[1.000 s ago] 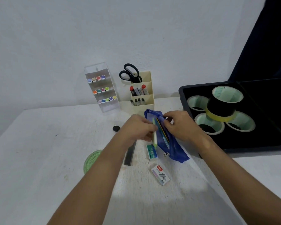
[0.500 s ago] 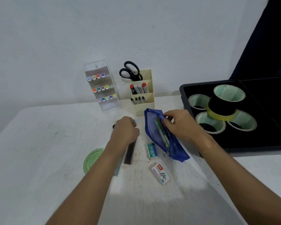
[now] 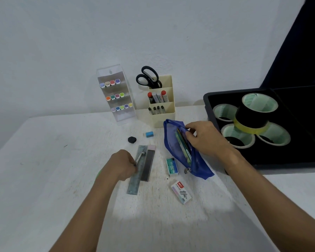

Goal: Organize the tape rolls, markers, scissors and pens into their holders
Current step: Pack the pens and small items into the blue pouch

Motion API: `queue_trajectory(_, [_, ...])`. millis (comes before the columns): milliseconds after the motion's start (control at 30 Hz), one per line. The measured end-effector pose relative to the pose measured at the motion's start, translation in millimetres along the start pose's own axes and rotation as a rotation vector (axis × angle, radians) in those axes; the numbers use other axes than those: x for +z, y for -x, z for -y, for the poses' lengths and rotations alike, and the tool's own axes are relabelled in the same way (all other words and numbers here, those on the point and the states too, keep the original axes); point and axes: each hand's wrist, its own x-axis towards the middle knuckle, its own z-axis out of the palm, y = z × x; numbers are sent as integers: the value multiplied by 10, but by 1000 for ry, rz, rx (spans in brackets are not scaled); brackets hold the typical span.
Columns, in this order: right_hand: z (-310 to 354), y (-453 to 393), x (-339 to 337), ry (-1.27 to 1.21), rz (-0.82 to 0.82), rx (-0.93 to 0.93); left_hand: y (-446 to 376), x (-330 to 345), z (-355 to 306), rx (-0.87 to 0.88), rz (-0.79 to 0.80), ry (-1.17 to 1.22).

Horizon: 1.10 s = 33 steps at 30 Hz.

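On the white table [image 3: 44,160], going left to right, the left hand [image 3: 123,165] pinches a small metal tool [image 3: 140,158] lying over a steel ruler [image 3: 136,171] and a dark strip [image 3: 148,165]; pinched that lightly, the tool could slip or drag the ruler askew. At about eleven o'clock from that hand the clear rack [image 3: 116,95] holds the coloured markers [image 3: 116,96], and at one o'clock the cream holder [image 3: 162,104] stands with the scissors [image 3: 148,77] upright in its rear slot and the pens [image 3: 156,110] in front. A black eraser [image 3: 132,139] and a blue one [image 3: 149,134] lie loose between. The green box [image 3: 172,166] reads "No.10", the white box [image 3: 181,192] at six o'clock from it "STAPLES". The right hand [image 3: 205,140] grips the mouth of the blue pouch [image 3: 185,150], holding it open; a pull could spill the sticks inside or knock the boxes. At three o'clock, the tape rolls [image 3: 251,119] sit in the black tray [image 3: 298,164], the stacked one likely to topple if bumped.
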Motion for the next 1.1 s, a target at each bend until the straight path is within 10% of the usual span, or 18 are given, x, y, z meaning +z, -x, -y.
queue_trajectory(333, [-3, -6, 3, -1, 4, -6, 27, 110, 172, 64, -401, -174])
queue_trajectory(1100, [31, 18, -21, -8, -5, 2, -23, 203, -49, -3, -247, -235])
